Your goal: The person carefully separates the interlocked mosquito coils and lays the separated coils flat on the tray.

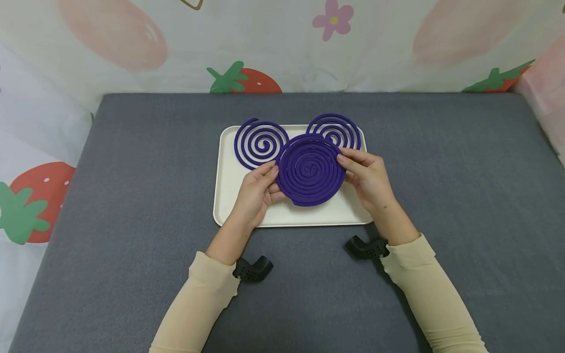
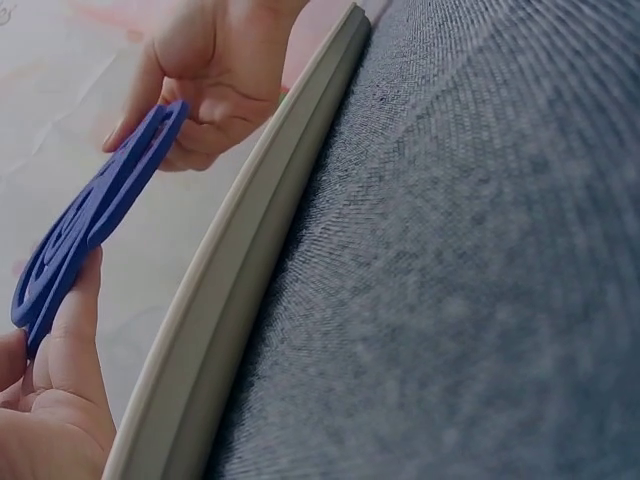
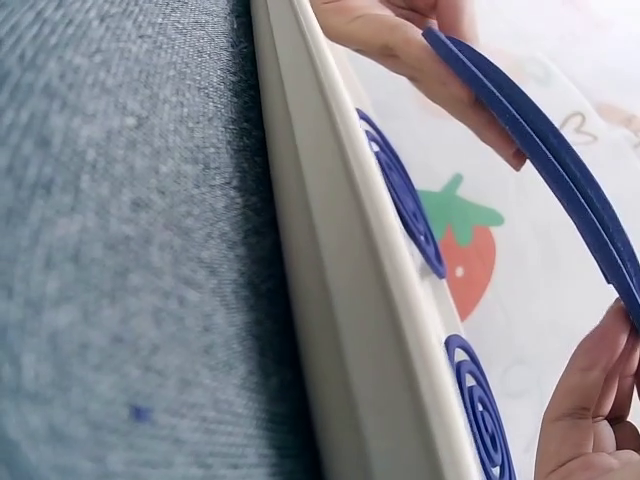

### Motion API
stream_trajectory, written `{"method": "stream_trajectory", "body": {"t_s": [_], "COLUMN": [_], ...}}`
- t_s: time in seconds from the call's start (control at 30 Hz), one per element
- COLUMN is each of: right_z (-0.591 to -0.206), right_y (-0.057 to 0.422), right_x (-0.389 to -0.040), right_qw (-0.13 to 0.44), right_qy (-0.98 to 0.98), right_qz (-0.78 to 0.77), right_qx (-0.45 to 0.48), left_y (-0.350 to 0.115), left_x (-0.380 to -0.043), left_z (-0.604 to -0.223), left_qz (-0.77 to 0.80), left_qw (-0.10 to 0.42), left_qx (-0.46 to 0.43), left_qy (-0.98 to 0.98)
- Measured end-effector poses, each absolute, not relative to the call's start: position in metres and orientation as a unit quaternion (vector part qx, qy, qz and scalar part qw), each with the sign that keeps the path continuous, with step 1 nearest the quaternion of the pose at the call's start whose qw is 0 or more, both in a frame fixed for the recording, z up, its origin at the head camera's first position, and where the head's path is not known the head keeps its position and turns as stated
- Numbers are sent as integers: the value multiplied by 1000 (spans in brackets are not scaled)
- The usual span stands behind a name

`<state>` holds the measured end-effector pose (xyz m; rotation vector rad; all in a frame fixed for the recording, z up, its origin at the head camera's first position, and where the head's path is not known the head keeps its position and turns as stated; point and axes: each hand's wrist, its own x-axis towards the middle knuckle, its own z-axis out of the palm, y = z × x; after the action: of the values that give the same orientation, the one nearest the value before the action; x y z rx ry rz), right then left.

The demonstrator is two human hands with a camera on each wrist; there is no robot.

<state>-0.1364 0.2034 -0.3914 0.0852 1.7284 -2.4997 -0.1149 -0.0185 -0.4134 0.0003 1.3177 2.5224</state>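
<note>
Both hands hold a round, dark purple mosquito coil [image 1: 311,170] over the tray, its spiral face turned up toward the head camera. My left hand [image 1: 257,190] pinches its left edge with thumb and fingers, and my right hand [image 1: 368,179] pinches the upper right edge. In the right wrist view the held coil [image 3: 560,165] appears edge-on, as two layers lying close together. A single, loosely wound coil [image 1: 263,144] rests at the tray's back left. Another single coil [image 1: 337,120] lies at the back right, partly hidden behind the held one.
A cream rectangular tray [image 1: 238,206] sits on the grey cloth-covered table [image 1: 145,220]. Behind the table hangs a pale curtain [image 1: 287,44] printed with strawberries and flowers. Black wrist mounts [image 1: 253,269] stick out inward from both sleeves.
</note>
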Motion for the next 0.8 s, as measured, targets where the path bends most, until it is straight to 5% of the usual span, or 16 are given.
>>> {"method": "stream_trajectory", "body": {"t_s": [0.8], "right_z": [-392], "right_y": [210], "right_x": [-138], "right_qw": [77], "right_qy": [556], "right_qz": [-827], "right_qx": [17], "left_y": [-21], "left_x": [-116], "left_z": [-416], "left_qz": [860], "left_qw": [139], "left_qx": [10], "left_qy": [490]}}
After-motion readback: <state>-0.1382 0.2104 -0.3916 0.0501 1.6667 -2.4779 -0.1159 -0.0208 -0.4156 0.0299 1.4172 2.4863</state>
